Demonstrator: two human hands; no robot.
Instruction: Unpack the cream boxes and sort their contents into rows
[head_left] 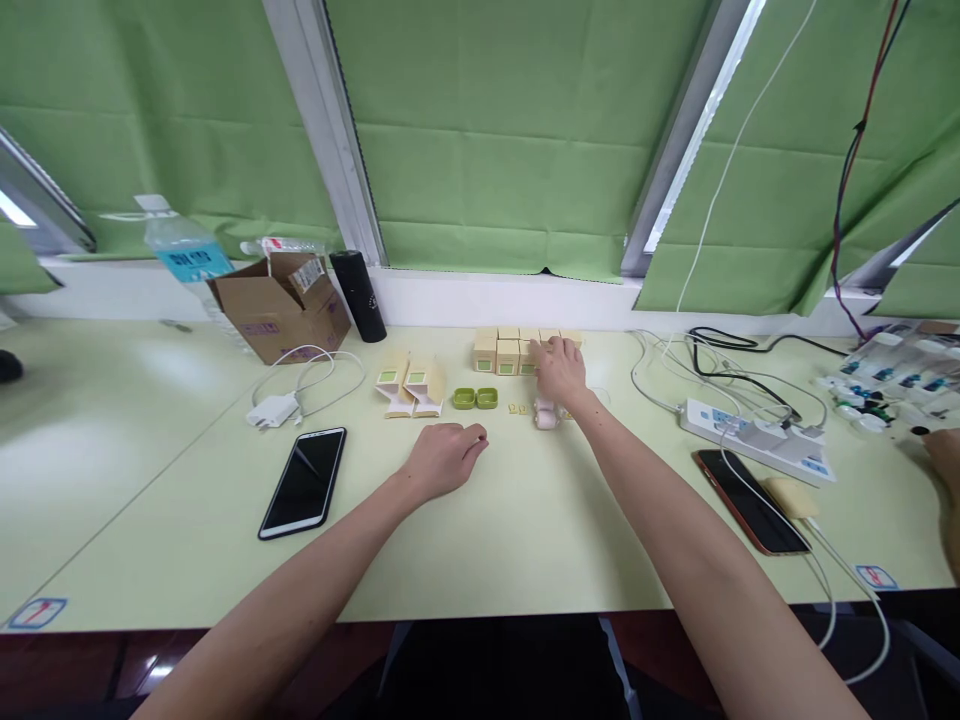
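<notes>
Left hand [447, 460] curled into a loose fist, right hand [561, 370] at boxy cream cartons [485, 350], hold unclear, rounded green trays [487, 398]

Tabletop [521, 500] lies free between left hand [448, 458] and right hand [561, 372]; green trays [464, 404] stand ahead of the left; small cartons [508, 357] crowd the right

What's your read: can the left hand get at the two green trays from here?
Probably yes: the left hand is close to the near side of the two green trays, with nothing visible standing between.
</notes>
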